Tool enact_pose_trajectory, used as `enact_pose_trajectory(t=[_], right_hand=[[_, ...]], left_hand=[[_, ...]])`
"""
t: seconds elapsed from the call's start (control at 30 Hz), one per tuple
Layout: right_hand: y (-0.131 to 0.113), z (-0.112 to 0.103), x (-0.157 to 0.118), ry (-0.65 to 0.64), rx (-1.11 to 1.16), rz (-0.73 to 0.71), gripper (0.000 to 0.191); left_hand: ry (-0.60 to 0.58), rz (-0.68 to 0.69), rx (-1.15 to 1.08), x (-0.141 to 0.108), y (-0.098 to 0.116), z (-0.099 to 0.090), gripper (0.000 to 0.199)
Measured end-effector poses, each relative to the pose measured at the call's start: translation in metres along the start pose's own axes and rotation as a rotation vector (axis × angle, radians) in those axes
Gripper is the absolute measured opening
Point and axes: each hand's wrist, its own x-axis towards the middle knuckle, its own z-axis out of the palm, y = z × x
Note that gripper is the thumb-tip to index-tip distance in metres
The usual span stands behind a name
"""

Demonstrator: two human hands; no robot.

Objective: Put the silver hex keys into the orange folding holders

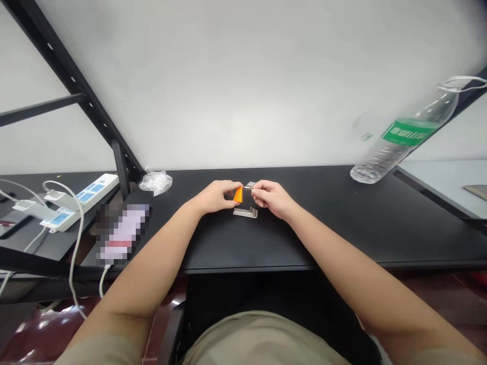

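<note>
My left hand grips a small orange holder between thumb and fingers, above the black table. To its right, my right hand pinches a thin metal piece that reaches toward the orange holder. Whether the piece touches the holder is too small to tell. Just below the hands, several L-shaped metal keys lie side by side on the table. Behind the fingers lies another group of thin metal pieces, partly hidden by my right hand.
A crumpled clear plastic bag lies at the back left. A blurred-out phone with a cable is at the left, beyond it a white power strip. At the right stands a tilted-looking plastic bottle. Black metal frames flank the table.
</note>
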Motion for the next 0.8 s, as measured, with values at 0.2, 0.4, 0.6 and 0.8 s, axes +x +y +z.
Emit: enact_pose_trajectory(t=[0.2, 0.4, 0.6, 0.8], right_hand=[[-0.007, -0.013, 0.0, -0.257, -0.566, -0.201, 0.025], [0.001, -0.013, 0.007, -0.434, -0.755, -0.31, 0.021], [0.006, -0.021, 0.007, -0.375, -0.758, -0.334, 0.02], [0.003, -0.027, 0.008, -0.425, -0.841, -0.315, 0.021]], left_hand=[[0.039, -0.165, 0.011, -0.008, -0.028, -0.009, 0.046], [0.065, -0.219, 0.013, -0.008, -0.039, -0.003, 0.056], [0.041, -0.207, 0.021, -0.007, -0.036, -0.001, 0.055], [0.046, -0.203, 0.027, -0.006, -0.034, -0.001, 0.056]])
